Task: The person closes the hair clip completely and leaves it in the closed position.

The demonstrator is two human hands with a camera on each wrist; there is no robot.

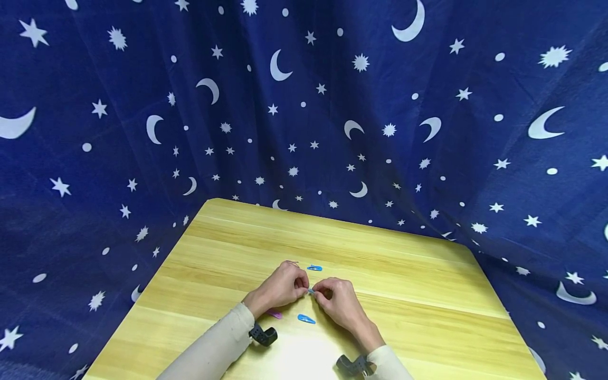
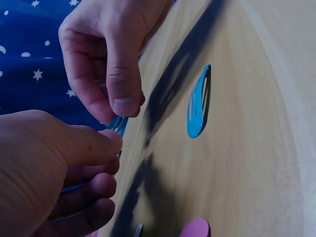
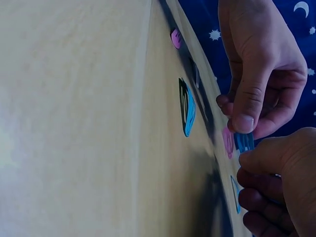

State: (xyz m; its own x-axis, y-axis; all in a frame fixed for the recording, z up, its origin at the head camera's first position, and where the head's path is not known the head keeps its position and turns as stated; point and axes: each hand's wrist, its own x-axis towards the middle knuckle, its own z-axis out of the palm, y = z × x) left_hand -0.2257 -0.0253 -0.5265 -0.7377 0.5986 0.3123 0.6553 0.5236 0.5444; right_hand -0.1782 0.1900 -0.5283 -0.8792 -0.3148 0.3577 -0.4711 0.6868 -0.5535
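Note:
Between the two hands, a small blue snap hair clip [image 1: 311, 291] is held close above the wooden table. My left hand [image 1: 286, 284] pinches one end of it with thumb and fingertips. The other end is pinched by my right hand [image 1: 338, 301]. In the left wrist view, part of the held clip [image 2: 118, 123] shows between the two thumbs, and the fingers hide the rest. A second blue hair clip [image 1: 306, 319] lies on the table on the near side of the hands. Beyond them lies another blue clip [image 1: 314, 268].
A pink hair clip [image 1: 274, 314] lies beside the left wrist, partly covered by it. The right wrist view shows another pink clip [image 3: 227, 142] behind the held one and a dark clip [image 3: 195, 71] in shadow. A starry blue curtain [image 1: 304, 105] hangs behind the table [image 1: 427, 274].

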